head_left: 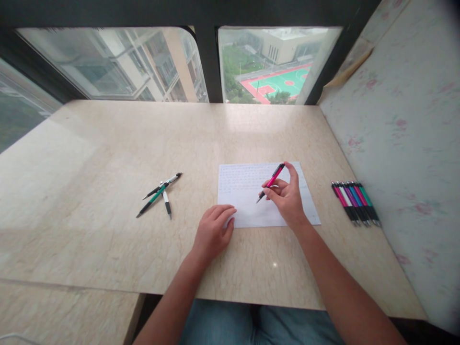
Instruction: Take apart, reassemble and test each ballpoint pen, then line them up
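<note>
A white sheet of paper (244, 191) with faint handwriting on its upper part lies on the beige marble tabletop (108, 143). My right hand (285, 196) is closed in a writing grip on a pink and black pen (272, 181), whose tip hovers at the paper's middle. My left hand (213, 232) rests with curled fingers on the paper's lower left corner, holding nothing.
Three pens (160, 193) lie crossed in a loose pile left of the paper. Several coloured pens (354, 201) lie side by side on the right, near a floral wall (406, 143). Windows (273, 67) run along the table's far edge.
</note>
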`<state>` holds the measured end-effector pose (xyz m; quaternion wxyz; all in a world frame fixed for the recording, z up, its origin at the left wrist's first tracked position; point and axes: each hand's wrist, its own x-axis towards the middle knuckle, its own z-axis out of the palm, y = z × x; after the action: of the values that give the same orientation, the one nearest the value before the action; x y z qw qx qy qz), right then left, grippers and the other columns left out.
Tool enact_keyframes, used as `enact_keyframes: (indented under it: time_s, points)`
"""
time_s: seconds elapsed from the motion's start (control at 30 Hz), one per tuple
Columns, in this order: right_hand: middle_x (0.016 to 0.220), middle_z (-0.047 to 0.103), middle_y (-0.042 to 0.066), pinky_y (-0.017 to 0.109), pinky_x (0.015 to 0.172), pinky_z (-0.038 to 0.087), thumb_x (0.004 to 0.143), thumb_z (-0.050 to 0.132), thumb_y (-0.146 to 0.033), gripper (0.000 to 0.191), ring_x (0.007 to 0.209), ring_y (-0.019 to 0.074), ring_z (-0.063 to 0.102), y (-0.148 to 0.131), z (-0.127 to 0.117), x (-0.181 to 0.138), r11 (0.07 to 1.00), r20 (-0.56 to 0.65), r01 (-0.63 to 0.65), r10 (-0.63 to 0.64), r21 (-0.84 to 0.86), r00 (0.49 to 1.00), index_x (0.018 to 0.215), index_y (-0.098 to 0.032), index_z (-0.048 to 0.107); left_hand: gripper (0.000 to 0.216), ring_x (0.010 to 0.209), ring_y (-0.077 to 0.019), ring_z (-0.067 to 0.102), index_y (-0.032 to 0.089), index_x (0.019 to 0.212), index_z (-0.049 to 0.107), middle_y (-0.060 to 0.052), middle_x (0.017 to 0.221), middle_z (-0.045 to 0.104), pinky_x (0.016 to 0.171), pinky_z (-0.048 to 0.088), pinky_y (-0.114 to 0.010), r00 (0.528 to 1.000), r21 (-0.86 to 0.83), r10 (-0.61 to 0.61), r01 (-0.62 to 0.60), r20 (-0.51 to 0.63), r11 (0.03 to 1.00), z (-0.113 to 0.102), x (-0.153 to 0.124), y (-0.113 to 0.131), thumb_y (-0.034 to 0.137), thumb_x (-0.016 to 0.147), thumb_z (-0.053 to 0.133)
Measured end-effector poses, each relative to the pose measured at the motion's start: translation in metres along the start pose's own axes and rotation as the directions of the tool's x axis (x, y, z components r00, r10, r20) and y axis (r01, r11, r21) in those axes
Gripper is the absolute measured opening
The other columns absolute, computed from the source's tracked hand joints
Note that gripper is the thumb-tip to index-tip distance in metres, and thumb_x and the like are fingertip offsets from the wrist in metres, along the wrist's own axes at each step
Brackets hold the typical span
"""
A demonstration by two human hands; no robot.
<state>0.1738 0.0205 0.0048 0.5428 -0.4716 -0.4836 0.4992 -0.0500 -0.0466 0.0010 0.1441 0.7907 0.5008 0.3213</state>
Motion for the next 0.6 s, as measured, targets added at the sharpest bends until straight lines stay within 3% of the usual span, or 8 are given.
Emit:
enact_keyframes:
  time_s: [0.23, 0.3, 0.37, 0.43, 0.5, 0.6]
  points:
    - [0.088, 0.068, -0.002, 0.030, 0.059, 0.056, 0.075, 0.075, -0.030, 0.095, 0.074, 0.0174, 0.069, 0.002, 0.001, -0.002, 0.999, 0.002, 0.031, -0.031, -0.010, 1.000, 0.149, -0.032, 0.015, 0.029, 0.119, -0.0303, 0.055, 0.021, 0.115, 0.066, -0.013, 0.132, 0.061, 0.099, 0.045, -0.052, 0.993, 0.139, -0.047, 0.031, 0.108, 0.990, 0.004, -0.001, 0.001, 0.018, 0.088, 0.055]
    - [0.087, 0.066, -0.002, 0.028, 0.058, 0.054, 0.073, 0.077, -0.030, 0.086, 0.073, 0.0155, 0.066, 0.004, 0.003, -0.001, 1.000, -0.010, 0.024, -0.024, 0.017, 1.000, 0.145, -0.031, 0.029, 0.029, 0.121, -0.0307, 0.054, 0.021, 0.115, 0.066, -0.013, 0.134, 0.061, 0.100, 0.044, -0.052, 0.991, 0.151, -0.048, 0.029, 0.128, 0.988, 0.005, -0.001, 0.003, 0.018, 0.088, 0.055]
    - [0.083, 0.064, -0.003, 0.025, 0.057, 0.052, 0.073, 0.078, -0.032, 0.058, 0.067, 0.0120, 0.062, 0.005, 0.004, -0.001, 0.998, -0.020, -0.013, 0.014, 0.054, 1.000, 0.125, -0.025, 0.052, 0.029, 0.122, -0.0309, 0.053, 0.021, 0.116, 0.065, -0.013, 0.135, 0.060, 0.100, 0.043, -0.051, 0.989, 0.156, -0.049, 0.027, 0.139, 0.987, 0.005, -0.001, 0.004, 0.018, 0.089, 0.055]
    - [0.072, 0.059, -0.004, 0.022, 0.053, 0.048, 0.075, 0.078, -0.035, 0.029, 0.058, 0.0085, 0.055, 0.006, 0.008, -0.001, 0.993, -0.024, -0.066, 0.069, 0.099, 0.997, 0.093, -0.020, 0.062, 0.029, 0.122, -0.0310, 0.053, 0.021, 0.116, 0.065, -0.013, 0.136, 0.059, 0.100, 0.043, -0.051, 0.988, 0.157, -0.052, 0.029, 0.148, 0.987, 0.005, -0.001, 0.005, 0.019, 0.089, 0.055]
    - [0.059, 0.053, -0.006, 0.020, 0.044, 0.039, 0.076, 0.077, -0.039, 0.029, 0.048, 0.0065, 0.047, 0.005, 0.013, -0.002, 0.984, -0.014, -0.115, 0.118, 0.138, 0.993, 0.075, -0.019, 0.056, 0.028, 0.122, -0.0312, 0.052, 0.020, 0.116, 0.065, -0.013, 0.136, 0.059, 0.100, 0.043, -0.051, 0.986, 0.157, -0.051, 0.026, 0.160, 0.987, 0.005, -0.002, 0.006, 0.021, 0.090, 0.054]
    - [0.050, 0.046, -0.008, 0.020, 0.038, 0.032, 0.082, 0.071, -0.046, 0.030, 0.040, 0.0069, 0.041, 0.002, 0.022, -0.003, 0.985, 0.019, -0.133, 0.131, 0.110, 0.991, 0.077, -0.020, 0.057, 0.028, 0.122, -0.0313, 0.052, 0.020, 0.117, 0.064, -0.013, 0.137, 0.058, 0.100, 0.044, -0.051, 0.983, 0.153, -0.042, 0.015, 0.177, 0.988, 0.006, -0.002, 0.008, 0.022, 0.090, 0.054]
